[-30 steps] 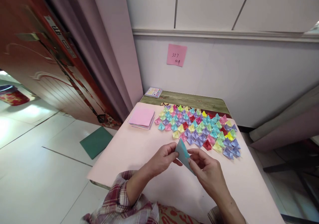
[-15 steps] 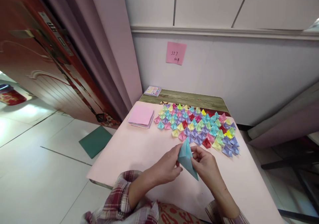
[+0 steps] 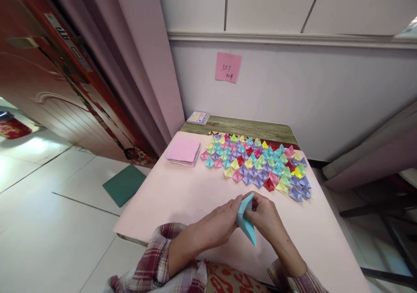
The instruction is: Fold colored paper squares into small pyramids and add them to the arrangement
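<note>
You hold the blue paper (image 3: 246, 228) in both hands above the table (image 3: 169, 197), on your side of the pile (image 3: 257, 164) of small folded pieces and clear of it. Half a second ago the paper stood spread as a wide kite between your hands; now it is pressed narrow and nearly edge-on to you, with 1 tip up by your fingertips and the other pointing down toward your lap. Your hands have closed in with it. The left hand (image 3: 219, 223) is curled almost closed, its thumb and fingertips pinching the paper's left face. The right hand (image 3: 265, 217) is curled just as far and grips the upper tip and right edge, so the 2 hands nearly touch across the fold. By my reading, the flaps have been brought together, so this piece looks 1 fold further along, though it is not yet as compact as the pieces in the pile. I cannot tell whether the crease is pressed sharp, since your fingers cover it. The pile itself has not shifted. The pink stack (image 3: 183, 150) lies just left of the pile as before, the small pack (image 3: 198, 118) sits beyond the pile's far left corner, and neither hand is near them.
</note>
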A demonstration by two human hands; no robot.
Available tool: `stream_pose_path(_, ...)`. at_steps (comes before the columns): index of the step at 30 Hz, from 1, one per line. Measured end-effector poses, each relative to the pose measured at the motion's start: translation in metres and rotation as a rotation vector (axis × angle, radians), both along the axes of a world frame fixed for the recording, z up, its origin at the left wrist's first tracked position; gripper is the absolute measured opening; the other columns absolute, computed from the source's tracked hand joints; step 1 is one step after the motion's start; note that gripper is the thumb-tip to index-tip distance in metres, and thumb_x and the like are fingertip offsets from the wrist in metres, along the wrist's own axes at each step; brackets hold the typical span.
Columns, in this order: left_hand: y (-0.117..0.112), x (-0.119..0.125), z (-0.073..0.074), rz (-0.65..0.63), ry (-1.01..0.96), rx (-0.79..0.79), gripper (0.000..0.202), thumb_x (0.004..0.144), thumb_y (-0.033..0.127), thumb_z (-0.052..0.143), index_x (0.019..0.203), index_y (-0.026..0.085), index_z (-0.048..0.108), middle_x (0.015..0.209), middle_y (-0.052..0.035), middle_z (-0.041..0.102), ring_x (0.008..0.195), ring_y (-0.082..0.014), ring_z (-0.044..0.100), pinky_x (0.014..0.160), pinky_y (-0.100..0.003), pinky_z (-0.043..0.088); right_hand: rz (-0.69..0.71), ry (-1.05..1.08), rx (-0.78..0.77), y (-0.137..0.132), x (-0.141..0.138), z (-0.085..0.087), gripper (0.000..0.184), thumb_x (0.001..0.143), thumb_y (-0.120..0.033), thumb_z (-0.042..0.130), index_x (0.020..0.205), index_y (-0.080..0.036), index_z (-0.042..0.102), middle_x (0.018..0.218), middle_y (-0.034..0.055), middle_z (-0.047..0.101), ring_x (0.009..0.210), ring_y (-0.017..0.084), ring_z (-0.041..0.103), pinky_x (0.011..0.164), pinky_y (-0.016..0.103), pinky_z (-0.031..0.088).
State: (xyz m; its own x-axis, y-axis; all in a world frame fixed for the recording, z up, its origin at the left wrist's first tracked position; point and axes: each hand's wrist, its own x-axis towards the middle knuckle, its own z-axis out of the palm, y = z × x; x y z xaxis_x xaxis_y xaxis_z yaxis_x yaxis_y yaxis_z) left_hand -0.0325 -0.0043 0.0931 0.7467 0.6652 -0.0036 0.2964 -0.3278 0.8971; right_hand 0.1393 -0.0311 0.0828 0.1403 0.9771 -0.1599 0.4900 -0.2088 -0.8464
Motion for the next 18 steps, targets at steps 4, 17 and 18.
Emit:
stream_pose_path(4,0.008,-0.005,0.006,-0.031,0.038,0.019,0.042,0.088,0.023,0.052,0.130,0.025,0.052,0.118,-0.0075,0.065,0.103,-0.0238,0.063,0.087,-0.033,0.048,0.042,0.246,-0.050,0.000,0.009,0.010,0.015,0.072,-0.029,0.065,0.082,-0.018,0.064,0.062,-0.0029,0.057,0.056,0.013,0.053,0.050,0.023,0.040)
stream_pose_path(17,0.003,0.013,-0.010,0.271,-0.418,-0.870,0.048,0.073,0.051,0.072,0.085,0.005,0.071,0.085,-0.0183,0.073,0.048,-0.0153,0.064,0.040,-0.022,0.046,-0.071,0.620,-0.037,-0.006,0.003,0.003,0.044,0.069,-0.053,0.077,0.095,-0.017,0.071,0.076,0.0040,0.067,0.064,0.014,0.056,0.057,0.025,0.048)
stream_pose_path(18,0.001,0.013,-0.010,0.250,-0.404,-0.885,0.049,0.073,0.052,0.071,0.085,0.004,0.071,0.084,-0.0184,0.073,0.048,-0.0155,0.064,0.040,-0.023,0.046,-0.101,0.619,-0.012,-0.005,-0.001,0.002,0.040,0.068,-0.053,0.078,0.084,-0.016,0.071,0.067,0.0021,0.064,0.058,0.012,0.052,0.053,0.023,0.044)
